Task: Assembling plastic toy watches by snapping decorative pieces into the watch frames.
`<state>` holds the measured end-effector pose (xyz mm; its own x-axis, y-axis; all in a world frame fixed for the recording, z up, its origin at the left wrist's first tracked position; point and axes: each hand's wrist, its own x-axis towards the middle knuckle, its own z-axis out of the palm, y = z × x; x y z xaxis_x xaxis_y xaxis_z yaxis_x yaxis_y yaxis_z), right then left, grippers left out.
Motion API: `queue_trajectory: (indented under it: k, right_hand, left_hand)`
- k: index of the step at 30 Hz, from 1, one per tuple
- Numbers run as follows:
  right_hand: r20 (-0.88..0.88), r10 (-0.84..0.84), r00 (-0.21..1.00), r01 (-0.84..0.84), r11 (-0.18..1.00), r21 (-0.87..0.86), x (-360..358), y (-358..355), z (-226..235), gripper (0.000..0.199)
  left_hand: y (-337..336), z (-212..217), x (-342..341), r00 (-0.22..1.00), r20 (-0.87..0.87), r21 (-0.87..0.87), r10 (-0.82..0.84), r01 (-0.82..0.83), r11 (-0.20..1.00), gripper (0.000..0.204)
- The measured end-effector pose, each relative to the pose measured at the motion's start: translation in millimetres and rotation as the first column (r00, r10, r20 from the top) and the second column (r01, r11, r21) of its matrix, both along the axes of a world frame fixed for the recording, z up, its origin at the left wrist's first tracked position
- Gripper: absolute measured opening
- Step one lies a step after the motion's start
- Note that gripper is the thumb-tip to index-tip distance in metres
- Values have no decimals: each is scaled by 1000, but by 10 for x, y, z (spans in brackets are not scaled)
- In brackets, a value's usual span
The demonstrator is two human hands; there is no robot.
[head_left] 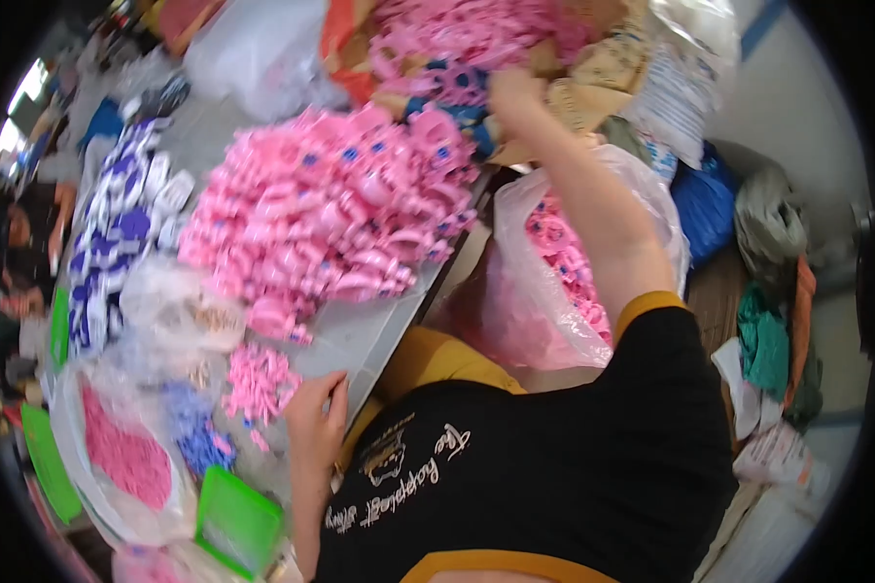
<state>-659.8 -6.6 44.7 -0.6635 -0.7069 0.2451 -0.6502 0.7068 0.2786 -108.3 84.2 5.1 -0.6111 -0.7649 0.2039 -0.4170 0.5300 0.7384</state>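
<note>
Right hand [517, 93] is reaching toward pink pieces [457, 37] in the brown sack [605, 76].
I can't tell its grip; the left hand [311, 416] is resting loosely open, apparently empty; gentle handling should limit spills.

- Passable: bare strip of smooth grey table [355, 342] between broad heap of pink plastic parts [311, 219] and left grip, bare [316, 413].
- Heap blocks straight crossing.
- Crumpled clear plastic bag [180, 306] obstructs heap's left side.
- Bare right forearm [593, 185] overhangs open translucent plastic sack [510, 311], partly blocking its mouth.
</note>
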Motion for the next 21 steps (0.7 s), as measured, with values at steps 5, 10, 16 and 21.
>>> queue_trajectory:
  k: [5, 10, 16, 21]
  right_hand:
    - [-134, 294, 946, -244, 922, 300, -221, 187, -104, 23]
    - [-264, 419, 869, -484, 832, -271, -982, 239, -46, 29]
    - [322, 858, 401, 221, 251, -943, 649, 746, 665, 36]
    - [291, 733, -615, 612, 676, -410, 2068, 1376, 283, 37]
  left_hand:
    - [85, -107, 21, 996, -30, 9, -83, 83, 996, 14]
    - [57, -83, 93, 996, -8, 15, -93, 93, 996, 13]
    - [-207, -140, 553, 921, 55, -165, 386, -373, 913, 17]
    - [-502, -17, 1179, 715, 168, -429, 679, -567, 703, 19]
